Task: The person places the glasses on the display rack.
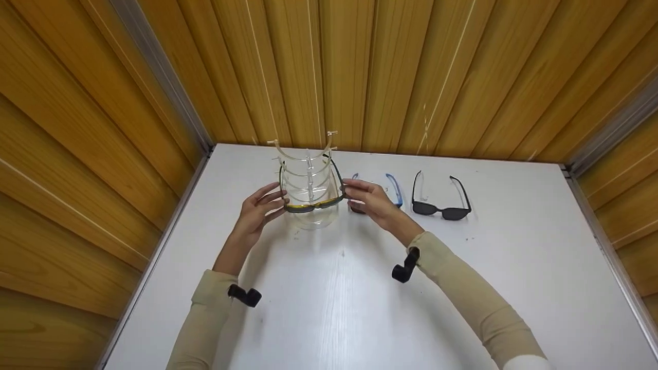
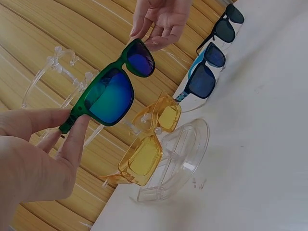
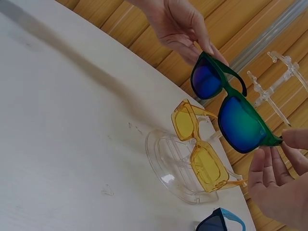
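Between both hands are green-framed sunglasses [image 2: 109,96] with blue-green mirrored lenses, held level in front of a clear tiered glasses stand [image 1: 314,224]. My left hand [image 1: 257,208] pinches them at one hinge, thumb and fingers on either side of the frame. At the opposite hinge my right hand [image 1: 378,203] pinches the frame the same way. The temples point back past the sides of the stand. Lower on the stand, yellow-framed glasses [image 3: 208,166] with yellow lenses sit below the green pair in both wrist views.
To the right of the stand, blue-templed sunglasses [image 2: 201,81] with dark lenses lie on the white table [image 1: 329,303], partly behind my right hand in the head view. Black sunglasses [image 1: 455,213] lie farther right. Wood-look panels [image 1: 390,77] rise behind the table and at its sides.
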`<state>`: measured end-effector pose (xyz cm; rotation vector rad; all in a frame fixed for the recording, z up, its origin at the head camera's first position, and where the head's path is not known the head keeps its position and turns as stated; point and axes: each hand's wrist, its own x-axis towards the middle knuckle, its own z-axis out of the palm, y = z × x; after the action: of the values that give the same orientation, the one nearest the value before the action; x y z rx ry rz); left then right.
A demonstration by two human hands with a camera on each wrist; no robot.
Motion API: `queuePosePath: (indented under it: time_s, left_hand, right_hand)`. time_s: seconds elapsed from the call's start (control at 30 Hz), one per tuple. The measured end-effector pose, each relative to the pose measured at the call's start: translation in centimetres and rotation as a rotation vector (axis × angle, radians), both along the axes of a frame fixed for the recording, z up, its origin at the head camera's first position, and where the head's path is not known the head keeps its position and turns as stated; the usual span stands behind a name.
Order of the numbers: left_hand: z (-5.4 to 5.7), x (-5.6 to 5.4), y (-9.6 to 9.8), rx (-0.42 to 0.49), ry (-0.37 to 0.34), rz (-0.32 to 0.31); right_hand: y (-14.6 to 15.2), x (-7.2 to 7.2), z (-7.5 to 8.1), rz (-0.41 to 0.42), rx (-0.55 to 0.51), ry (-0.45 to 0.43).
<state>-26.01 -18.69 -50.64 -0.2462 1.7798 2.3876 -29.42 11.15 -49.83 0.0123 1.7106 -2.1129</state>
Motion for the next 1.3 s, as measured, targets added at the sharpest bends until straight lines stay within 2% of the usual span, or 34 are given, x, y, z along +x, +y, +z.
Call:
queuePosePath:
  time_s: [0.13,0.33,0.6,0.9,1.1,1.3]
  left_hand:
    - [0.1,-0.6,-0.3,-0.036,-0.010,0.013]
    - [0.1,-1.7,-0.4,-0.054,-0.044,0.066]
    - [-0.3,-2.9,0.0,-0.055,-0.060,0.101]
    - [-1.0,-3.9,0.6,-0.052,-0.055,0.139]
    - [-1.3,-4.2,0.9,-0.056,-0.075,0.142]
    - [-1.5,-4.1,1.0,-0.072,-0.075,0.115]
  right_hand:
    - [-0.5,-0.3,-0.2,-0.004,-0.001,-0.010]
    - [-0.9,-0.9,-0.4,0.005,-0.009,-0.004]
    - [-1.1,-1.4,-1.1,0.050,0.018,0.026]
    - [-1.4,-1.6,-1.5,0.045,0.043,0.041]
    - [-1.3,-1.6,-1.8,0.050,0.054,0.031]
    - [-0.8,-1.5,-2.4,0.059,0.000,0.016]
